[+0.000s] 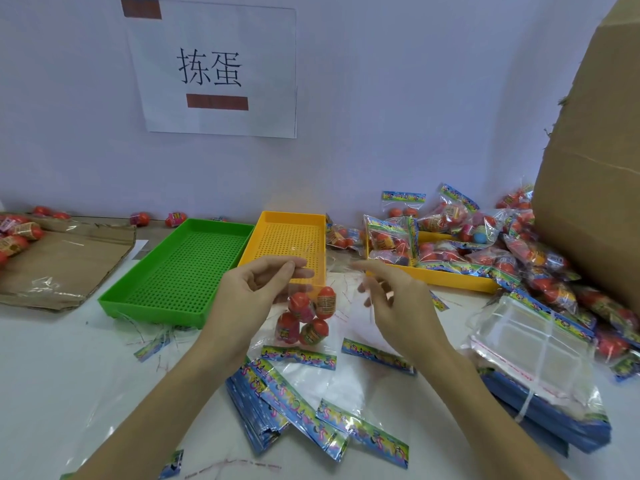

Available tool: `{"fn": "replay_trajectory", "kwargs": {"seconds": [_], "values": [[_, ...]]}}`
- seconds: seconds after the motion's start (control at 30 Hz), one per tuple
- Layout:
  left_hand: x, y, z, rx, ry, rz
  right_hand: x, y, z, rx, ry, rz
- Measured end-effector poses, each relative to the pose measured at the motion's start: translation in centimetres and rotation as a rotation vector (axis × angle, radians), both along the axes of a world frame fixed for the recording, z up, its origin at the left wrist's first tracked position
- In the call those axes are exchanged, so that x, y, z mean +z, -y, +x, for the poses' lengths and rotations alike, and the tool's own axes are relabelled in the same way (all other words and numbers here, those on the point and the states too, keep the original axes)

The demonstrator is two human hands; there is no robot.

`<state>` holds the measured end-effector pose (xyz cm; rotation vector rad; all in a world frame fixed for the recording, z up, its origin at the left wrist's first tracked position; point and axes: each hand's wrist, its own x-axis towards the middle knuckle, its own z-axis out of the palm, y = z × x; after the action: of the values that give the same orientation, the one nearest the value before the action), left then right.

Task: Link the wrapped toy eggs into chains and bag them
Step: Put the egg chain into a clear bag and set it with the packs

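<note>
My left hand (258,289) pinches the top edge of a clear plastic bag (313,271) held above the table. Several red wrapped toy eggs (308,318) hang in a cluster inside it, below my left fingers. My right hand (391,296) is at the bag's other side with fingers loosely curled, and thin clear plastic shows at its fingertips. Whether it grips the film is unclear. Flat bags with colourful header cards (298,355) lie on the table under my hands.
An empty green tray (180,271) and a yellow tray (287,237) stand behind my hands. A second yellow tray (450,277) and a heap of filled bags (485,244) are at right, beside a large cardboard box (595,168). A stack of bags (540,375) lies right; cardboard and loose eggs (20,233) left.
</note>
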<state>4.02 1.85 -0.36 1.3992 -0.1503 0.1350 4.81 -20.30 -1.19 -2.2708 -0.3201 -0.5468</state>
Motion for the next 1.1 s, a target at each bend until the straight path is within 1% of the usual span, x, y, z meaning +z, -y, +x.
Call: {"fn": "replay_trajectory", "kwargs": {"seconds": [0.03, 0.13, 0.23, 0.33, 0.4, 0.5, 0.57, 0.63, 0.67, 0.7, 0.73, 0.8, 0.83, 0.87, 0.93, 1.0, 1.1], "values": [[0.0, 0.0, 0.0, -0.001, 0.001, -0.002, 0.1, -0.2, 0.0, 0.014, 0.008, 0.054], [-0.1, 0.0, 0.0, -0.003, 0.002, -0.012, 0.3, -0.9, -0.2, 0.069, -0.11, 0.31], [-0.1, 0.1, 0.0, 0.0, -0.003, -0.029, 0.4, -1.0, -0.4, 0.118, -0.148, 0.383], [-0.3, 0.2, 0.1, 0.018, -0.007, -0.045, 0.5, -1.2, -0.4, 0.234, -0.281, 0.492], [-0.3, 0.2, 0.2, 0.032, -0.017, -0.055, 0.3, -1.4, -0.4, 0.27, -0.319, 0.522], [-0.5, 0.1, 0.2, 0.028, -0.026, -0.047, -0.2, -1.8, -0.6, 0.22, -0.25, 0.479], [-0.5, 0.1, 0.2, 0.035, -0.034, -0.037, -0.3, -1.8, -0.6, 0.195, -0.257, 0.49], [-0.5, 0.1, 0.3, 0.069, -0.043, -0.034, -0.2, -1.4, -0.4, 0.158, -0.304, 0.525], [-0.4, 0.0, 0.3, 0.093, -0.046, -0.038, 0.0, -1.2, -0.4, 0.13, -0.319, 0.52], [-0.3, -0.2, 0.4, 0.117, -0.05, -0.045, 0.0, -0.8, -0.2, 0.081, -0.305, 0.437], [-0.2, -0.4, 0.4, 0.138, -0.054, -0.056, 0.0, -0.2, -0.1, 0.013, -0.296, 0.252], [0.0, -0.9, 0.5, 0.166, -0.06, -0.073, -0.2, 0.9, 0.0, -0.113, -0.343, -0.233], [0.1, -1.1, 0.5, 0.17, -0.064, -0.071, -0.1, 1.1, 0.0, -0.129, -0.356, -0.343], [0.1, -1.2, 0.5, 0.17, -0.071, -0.068, 0.1, 1.3, 0.1, -0.124, -0.347, -0.358], [0.2, -1.3, 0.5, 0.166, -0.082, -0.057, 0.7, 1.5, 0.2, -0.109, -0.237, -0.305], [0.1, -1.3, 0.6, 0.164, -0.08, -0.039, 0.8, 1.7, 0.4, -0.137, -0.148, -0.192], [0.1, -1.2, 0.6, 0.153, -0.075, -0.034, 0.5, 1.9, 0.3, -0.161, -0.102, -0.068]]}}
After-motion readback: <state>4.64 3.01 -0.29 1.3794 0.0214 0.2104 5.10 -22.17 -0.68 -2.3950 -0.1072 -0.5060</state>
